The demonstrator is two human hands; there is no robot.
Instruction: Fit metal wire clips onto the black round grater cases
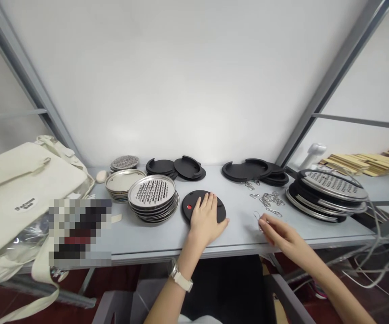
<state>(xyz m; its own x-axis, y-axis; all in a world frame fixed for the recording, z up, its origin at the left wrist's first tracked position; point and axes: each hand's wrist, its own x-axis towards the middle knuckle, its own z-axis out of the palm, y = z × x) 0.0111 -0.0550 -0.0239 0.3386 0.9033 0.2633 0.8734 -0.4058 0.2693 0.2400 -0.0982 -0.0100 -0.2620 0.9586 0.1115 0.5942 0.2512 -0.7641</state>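
Note:
My left hand (204, 218) lies flat, fingers stretched out, on a black round disc (188, 198) with a small red spot. At the right, my right hand (277, 230) pinches a thin bent metal wire clip (256, 215) just above the table; part of it is hidden by the fingers. Beyond that hand lies a loose pile of similar wire clips (271, 198). To the left of the disc stands a stack of round metal grater plates (152, 192), its top one bearing raised teeth.
Plain metal discs (123, 181) are stacked farther left. Black round holders (188, 167) and more holders (246, 170) lie along the back. A pile of graters in black frames (332, 186) stands right, beside white cables (380, 252). A cream bag (46, 175) covers the left end.

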